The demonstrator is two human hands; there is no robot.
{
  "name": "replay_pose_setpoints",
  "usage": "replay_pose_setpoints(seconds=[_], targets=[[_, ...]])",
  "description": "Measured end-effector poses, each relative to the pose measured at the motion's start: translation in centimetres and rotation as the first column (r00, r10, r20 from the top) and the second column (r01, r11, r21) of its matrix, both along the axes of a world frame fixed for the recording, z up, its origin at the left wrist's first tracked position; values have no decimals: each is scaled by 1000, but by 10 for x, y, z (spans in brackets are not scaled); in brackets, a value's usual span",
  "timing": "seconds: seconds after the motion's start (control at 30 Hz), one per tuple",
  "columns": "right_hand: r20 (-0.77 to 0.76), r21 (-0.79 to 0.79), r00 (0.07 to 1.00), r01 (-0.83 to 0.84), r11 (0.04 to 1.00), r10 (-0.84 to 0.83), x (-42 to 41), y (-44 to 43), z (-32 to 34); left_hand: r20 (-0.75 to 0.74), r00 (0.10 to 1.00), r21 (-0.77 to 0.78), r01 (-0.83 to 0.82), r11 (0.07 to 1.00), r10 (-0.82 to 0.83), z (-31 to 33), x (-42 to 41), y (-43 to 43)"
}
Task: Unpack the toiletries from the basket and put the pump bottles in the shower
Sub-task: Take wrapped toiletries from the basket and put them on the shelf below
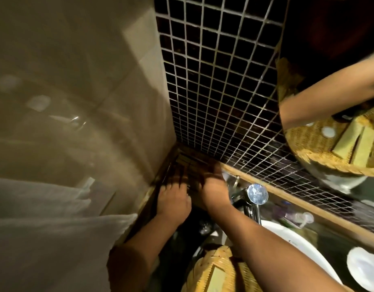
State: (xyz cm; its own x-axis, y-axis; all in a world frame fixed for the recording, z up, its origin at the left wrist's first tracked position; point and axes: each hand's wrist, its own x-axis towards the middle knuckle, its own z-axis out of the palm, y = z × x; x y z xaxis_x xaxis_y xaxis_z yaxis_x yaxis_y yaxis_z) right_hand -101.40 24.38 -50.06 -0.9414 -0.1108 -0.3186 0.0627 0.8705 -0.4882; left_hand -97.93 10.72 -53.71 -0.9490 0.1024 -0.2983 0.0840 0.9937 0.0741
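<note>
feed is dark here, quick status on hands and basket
Left hand and right hand in the corner, grip unclear. Basket below them. Faucet beside right hand.

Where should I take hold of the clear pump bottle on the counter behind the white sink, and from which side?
Probably around the clear body of the pump bottle, just under its white head, reaching in over the sink rim. The tiled wall closes off the far side and the faucet stands to its left. Blur hides whether it stands upright.
</note>
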Motion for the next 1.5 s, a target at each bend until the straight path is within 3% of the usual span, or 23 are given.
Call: replay_pose_setpoints(seconds=[0.13,0.3,0.57,0.7,0.87,1.0,1.5], targets=[[83,14,997,1,1000,-2,-9,-1,1,21,1000,6,-2,1000,2,0,-1,1],[-15,26,1000,12,1000,-12,7,0,2,33,999,-8,0,1000,0,-1,-3,1],[-157,226,923,-312,923,351,34,7,2,7,1000,-50,15,999,-14,5,-3,4],[-44,99,981,-183,978,188,32,2,-2,27,999,-37,-42,998,43,8,-6,10],[-76,242,919,-358,902,386,32,8,6,-11,998,33,-58,998,59,21,1,10],[-64,207,962,-246,947,264,43,16,33,-41,996,67,-80,995,83,42,11,11],[-234,338,938,-168,926,256,140,96,133,-195,974,118,136,984,-111,121,98,81]])
